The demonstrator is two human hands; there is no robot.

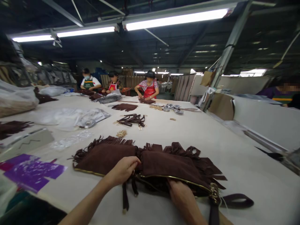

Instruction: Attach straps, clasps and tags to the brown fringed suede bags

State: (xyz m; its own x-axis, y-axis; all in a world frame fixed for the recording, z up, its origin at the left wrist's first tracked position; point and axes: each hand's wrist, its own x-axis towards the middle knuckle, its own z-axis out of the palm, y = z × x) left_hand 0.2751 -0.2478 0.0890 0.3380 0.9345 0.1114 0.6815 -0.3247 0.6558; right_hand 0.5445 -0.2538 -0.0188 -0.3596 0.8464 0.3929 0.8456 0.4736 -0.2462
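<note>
A dark brown suede bag (164,167) with fringe along its far edge and a gold zip lies on the white table (192,131) in front of me. A second bag (103,156) of the same kind lies to its left, touching it. My left hand (123,170) is closed on the near edge where the two bags meet, by the zip end and hanging straps. My right hand (180,192) reaches into the opening of the right bag; its fingers are hidden inside. A gold ring and brown strap (234,200) hang at the bag's right end.
Brown straps with gold clasps (131,120), a small heap of gold parts (121,133), clear plastic bags (70,118), purple sheets (30,172) and tape rolls (173,108) lie around. Three people work at the far end; another person sits at far right. A grey partition (264,122) borders the table's right.
</note>
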